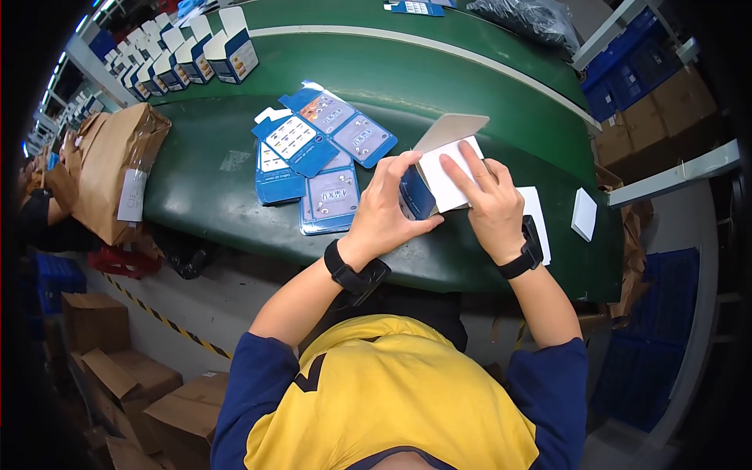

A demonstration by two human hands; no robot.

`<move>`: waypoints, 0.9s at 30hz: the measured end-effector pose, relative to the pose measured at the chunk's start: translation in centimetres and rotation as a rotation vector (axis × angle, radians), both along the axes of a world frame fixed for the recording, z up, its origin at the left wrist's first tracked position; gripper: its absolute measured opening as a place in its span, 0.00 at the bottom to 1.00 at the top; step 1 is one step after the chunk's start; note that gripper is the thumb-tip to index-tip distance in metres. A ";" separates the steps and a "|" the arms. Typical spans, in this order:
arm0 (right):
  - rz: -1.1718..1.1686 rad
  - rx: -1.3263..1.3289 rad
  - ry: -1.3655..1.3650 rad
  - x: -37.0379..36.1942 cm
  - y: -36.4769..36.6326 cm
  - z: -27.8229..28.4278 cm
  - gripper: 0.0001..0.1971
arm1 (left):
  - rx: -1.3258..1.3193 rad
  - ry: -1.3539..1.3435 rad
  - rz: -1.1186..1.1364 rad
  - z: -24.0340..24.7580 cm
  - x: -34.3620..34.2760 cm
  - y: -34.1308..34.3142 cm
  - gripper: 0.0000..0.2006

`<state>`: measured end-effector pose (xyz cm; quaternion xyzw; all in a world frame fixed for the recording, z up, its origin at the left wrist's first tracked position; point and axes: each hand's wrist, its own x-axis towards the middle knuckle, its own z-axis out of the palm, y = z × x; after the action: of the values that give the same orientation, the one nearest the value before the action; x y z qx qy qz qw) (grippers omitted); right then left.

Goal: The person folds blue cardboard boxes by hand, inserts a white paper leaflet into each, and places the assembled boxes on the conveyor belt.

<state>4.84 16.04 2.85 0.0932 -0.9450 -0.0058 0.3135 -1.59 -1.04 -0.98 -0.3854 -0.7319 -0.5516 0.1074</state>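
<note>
while the left hand (381, 205) curls part-closed around a blue box (417, 196) above the green bench (196, 157), the right hand (493, 205) lies with spread fingers on a white slab (448, 182) at the box's mouth; its thumb is hidden, so its grip cannot be told. flattened cartons (330, 197) lie left of the hands, blue crates (650, 321) stand at right, and dark rims cut off the room.

The dark green tabletop (200, 192) carries overlapping flattened blue cartons (317, 155). A small white stack (583, 214) lies toward its right end.
</note>
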 end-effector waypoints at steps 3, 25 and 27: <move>-0.026 0.102 0.089 -0.5 -0.8 -0.3 0.29 | 0.001 0.039 -0.010 -0.1 -0.2 -0.2 0.46; 0.268 0.579 -0.542 -0.2 -3.7 4.5 0.11 | -0.491 -0.027 -0.103 1.3 -0.4 -1.5 0.42; 0.269 0.660 -0.649 -0.6 -4.3 5.2 0.09 | -0.485 -0.014 -0.106 1.2 -0.6 -1.6 0.42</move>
<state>4.19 11.72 8.05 0.3060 -0.9214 -0.2353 -0.0457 -2.23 -2.68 0.26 -0.4338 -0.8224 -0.3674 -0.0224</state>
